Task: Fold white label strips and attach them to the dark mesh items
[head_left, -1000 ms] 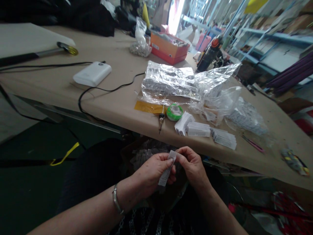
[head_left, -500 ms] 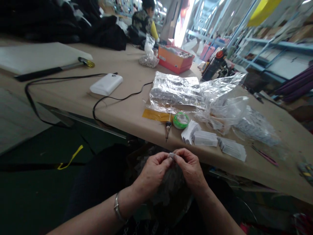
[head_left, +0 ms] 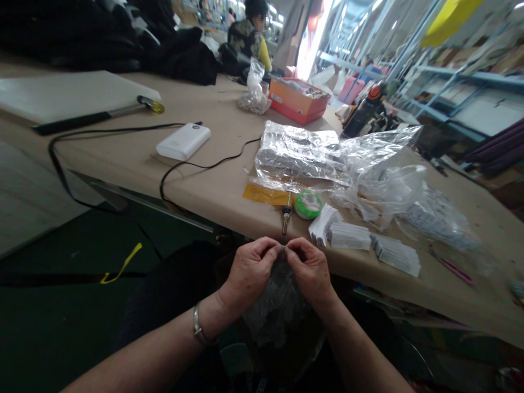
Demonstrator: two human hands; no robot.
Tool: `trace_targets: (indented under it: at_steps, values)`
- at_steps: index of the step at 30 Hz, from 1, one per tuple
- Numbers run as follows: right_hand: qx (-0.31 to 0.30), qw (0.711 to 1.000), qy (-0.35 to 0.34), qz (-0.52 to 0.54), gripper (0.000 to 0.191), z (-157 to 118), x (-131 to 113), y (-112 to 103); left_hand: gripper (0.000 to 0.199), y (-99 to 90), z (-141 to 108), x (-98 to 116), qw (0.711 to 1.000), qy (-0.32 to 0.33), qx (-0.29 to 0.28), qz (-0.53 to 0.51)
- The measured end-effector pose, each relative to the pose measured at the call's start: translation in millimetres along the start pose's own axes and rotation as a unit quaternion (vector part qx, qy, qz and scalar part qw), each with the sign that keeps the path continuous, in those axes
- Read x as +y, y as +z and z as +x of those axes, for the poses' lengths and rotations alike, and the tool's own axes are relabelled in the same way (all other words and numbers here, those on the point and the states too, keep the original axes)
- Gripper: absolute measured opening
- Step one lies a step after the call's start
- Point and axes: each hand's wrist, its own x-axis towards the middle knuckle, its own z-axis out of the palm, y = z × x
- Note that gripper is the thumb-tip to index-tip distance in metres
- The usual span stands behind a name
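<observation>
My left hand (head_left: 251,268) and my right hand (head_left: 310,268) meet just off the table's front edge. Both pinch a small pale piece (head_left: 283,246) between thumbs and fingertips; most of it is hidden. Below them, on my lap, lies a heap of translucent scraps (head_left: 278,305). Beyond my fingertips a pointed tool (head_left: 286,219) rests at the table edge, beside a green round tin (head_left: 308,204) with whitish stuff inside. Stacks of printed white slips (head_left: 350,236) lie to the right of the tin. An amber strip (head_left: 266,195) is left of it.
The brown table (head_left: 221,202) bears a white power bank (head_left: 183,142) with a black cable, crumpled clear plastic (head_left: 303,155), pink tweezers (head_left: 452,266), an orange box (head_left: 298,101) and a dark bottle (head_left: 362,112). A person (head_left: 245,38) sits beyond the table.
Both hands have risen slightly towards the table edge, and the pale piece between them shows less. The table's contents appear shifted slightly right in view.
</observation>
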Motion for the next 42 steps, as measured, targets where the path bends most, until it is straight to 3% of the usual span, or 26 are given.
trace_targets:
  at_steps: [8,24,30,34,38,42]
  values:
    - [0.019,0.998,-0.048,-0.029,0.011,4.7,-0.8,1.4,0.016,-0.9,3.0,-0.4,1.0,0.02,0.005,0.013]
    - [0.041,0.997,-0.05,-0.047,0.012,7.7,1.6,1.7,0.018,1.7,11.7,-3.7,0.998,0.048,0.022,0.03]
    - [0.027,0.999,-0.025,-0.029,0.013,-0.4,3.3,-1.1,0.018,0.0,2.9,-3.0,1.0,0.017,-0.005,0.008]
    - [-0.019,0.999,-0.009,-0.031,0.011,-13.9,-5.2,-6.8,0.018,-1.7,-4.4,-1.6,1.0,-0.004,-0.018,-0.007]
    - [-0.03,0.989,-0.094,-0.108,0.009,-19.9,-25.7,-24.3,0.018,-4.9,-8.8,-7.0,0.999,-0.028,-0.019,-0.017]
    - [0.036,0.932,-0.241,-0.268,0.014,4.5,-40.9,-49.6,0.021,-7.9,-7.9,-24.4,0.998,-0.048,-0.037,-0.01]
